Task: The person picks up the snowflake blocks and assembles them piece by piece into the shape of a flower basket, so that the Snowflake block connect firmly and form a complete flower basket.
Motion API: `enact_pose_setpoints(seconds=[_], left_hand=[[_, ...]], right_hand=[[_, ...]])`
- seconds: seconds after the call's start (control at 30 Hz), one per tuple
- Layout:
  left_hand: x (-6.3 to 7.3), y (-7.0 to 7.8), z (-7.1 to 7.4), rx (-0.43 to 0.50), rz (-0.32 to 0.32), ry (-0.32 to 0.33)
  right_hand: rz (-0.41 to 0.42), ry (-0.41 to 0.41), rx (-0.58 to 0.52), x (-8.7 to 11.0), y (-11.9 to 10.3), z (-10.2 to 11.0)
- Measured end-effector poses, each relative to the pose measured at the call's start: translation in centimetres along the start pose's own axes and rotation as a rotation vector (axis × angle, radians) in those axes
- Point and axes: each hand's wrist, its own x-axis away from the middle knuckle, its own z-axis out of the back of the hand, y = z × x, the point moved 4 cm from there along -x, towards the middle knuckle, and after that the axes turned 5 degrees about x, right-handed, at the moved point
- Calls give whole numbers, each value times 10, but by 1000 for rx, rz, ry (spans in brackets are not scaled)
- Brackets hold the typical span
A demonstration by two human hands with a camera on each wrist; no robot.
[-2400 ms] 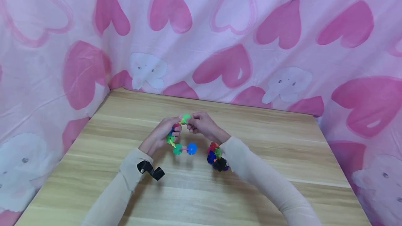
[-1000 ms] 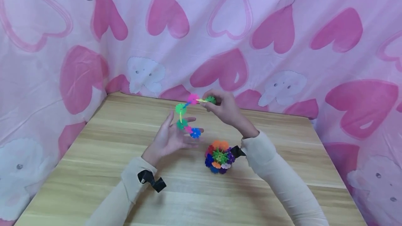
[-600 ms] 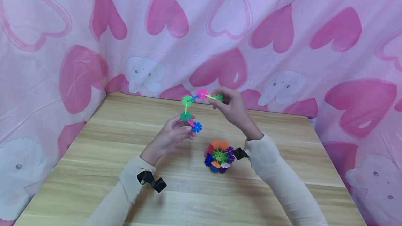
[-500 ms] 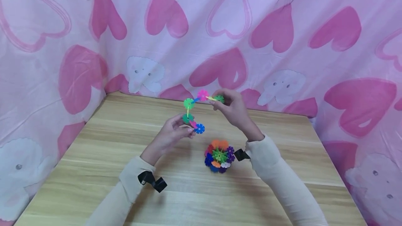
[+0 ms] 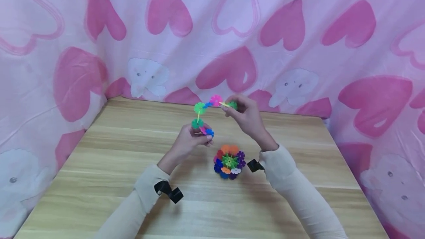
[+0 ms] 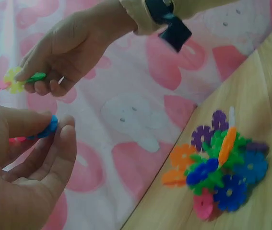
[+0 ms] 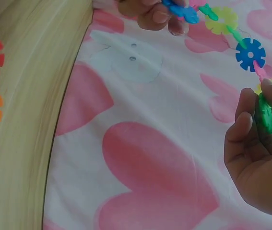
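Observation:
A chain of slotted plastic snowflake discs point(image 5: 216, 100) arches above the table between my two hands. At its lower end, my left hand point(image 5: 185, 144) pinches a blue disc point(image 6: 48, 128) between thumb and fingers; a pink disc sits right beside it. My right hand point(image 5: 247, 115) grips the other end, with thumb and fingers on a green disc point(image 7: 266, 115) and a yellow one just beyond. Between them the chain alternates flat and edge-on pieces in green, yellow, blue and pink. Below the right hand, a round cluster of joined snowflake discs point(image 5: 229, 162) rests on the table.
The wood-grain table point(image 5: 132, 158) ends at the back against a pink heart-patterned curtain point(image 5: 229, 69), which also hangs along both sides. Black straps point(image 5: 169, 191) stick out from both cuffs.
The chain, earlier low and bunched at my left hand, is now raised and spread. My right hand moved up and right with one end; my left hand opened, then took the blue end.

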Motion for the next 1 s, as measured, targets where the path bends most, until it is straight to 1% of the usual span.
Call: enact_pose_setpoints(seconds=[0.13,0.27,0.33,0.43,0.57,0.67,0.7,0.83,0.93,1.0], left_hand=[[0,4,5,-113,-32,47],[0,6,8,-227,-37,52],[0,6,9,-271,-48,37],[0,7,9,-346,-82,8],[-1,6,4,-510,-139,-43],[-4,0,-1,-618,-145,-96],[-5,-3,-2,-645,-142,-114],[-9,-15,-8,-684,-109,-190],[-10,-21,-12,-702,-74,-222],[-10,-23,-15,-716,-49,-231]], right_hand=[[-70,-14,24,9,5,6],[-145,-52,72,23,10,11],[-169,-65,113,30,11,13],[-186,-62,202,43,15,15],[-193,-50,329,63,22,18],[-211,-61,399,82,31,17],[-228,-66,419,89,34,16],[-301,-67,459,116,49,14],[-321,-61,452,130,56,13],[-328,-60,447,136,58,12]])
